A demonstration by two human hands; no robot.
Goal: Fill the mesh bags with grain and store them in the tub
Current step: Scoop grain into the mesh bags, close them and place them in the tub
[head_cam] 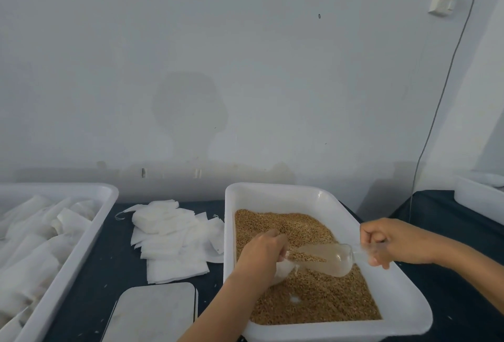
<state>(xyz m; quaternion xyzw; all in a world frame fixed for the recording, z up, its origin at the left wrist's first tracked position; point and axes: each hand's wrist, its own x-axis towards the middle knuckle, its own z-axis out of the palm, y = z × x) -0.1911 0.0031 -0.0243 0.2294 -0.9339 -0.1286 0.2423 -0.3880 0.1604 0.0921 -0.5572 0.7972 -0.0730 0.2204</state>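
Head cam catches the filling step mid-pour: a mesh bag point(283, 270) is held low over the grain point(313, 295) in the right-hand tub point(409, 311), and it's mostly hidden behind the left hand point(263, 253), whose fingers curl round its mouth to keep it open. The right hand point(381, 241) has its fingers wrapped round the handle of a clear scoop point(327, 258), which is tipped toward the bag with grain sitting in it. The scoop's lip looks right at the bag's mouth, though I can't tell if grain is flowing yet. My read is the next move needs a steady tilt so the grain goes in and doesn't spill past the opening, then closing the bag; can't see a drawstring on this one. Left of the tub a pile of flat empty bags point(169, 238) lies on the dark worktop point(109, 273), a flat grey plate point(155, 311), maybe a scale, sits nearer the camera, and further left a second tub point(90, 238) holds what look like filled bags point(32, 246), so that's probably where this one goes.
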